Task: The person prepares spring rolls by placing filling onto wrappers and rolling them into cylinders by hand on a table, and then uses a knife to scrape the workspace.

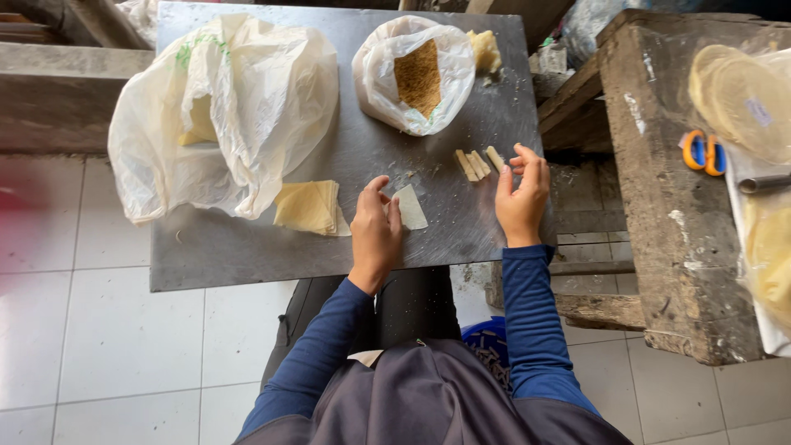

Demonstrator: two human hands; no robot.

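Nearest, the left hand (375,229) presses fingers loosely on a pale wrapper piece (409,206) lying flat and unrolled on the metal table (247,255); the right hand (521,194) hovers empty, fingers curled, beside three finished rolls (478,162); a wrapper stack (307,206) remains; beyond, a bag of brown filling (418,76)

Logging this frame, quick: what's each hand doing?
Left hand: open, fingers on a wrapper piece.
Right hand: open, holds nothing, beside rolled sticks.
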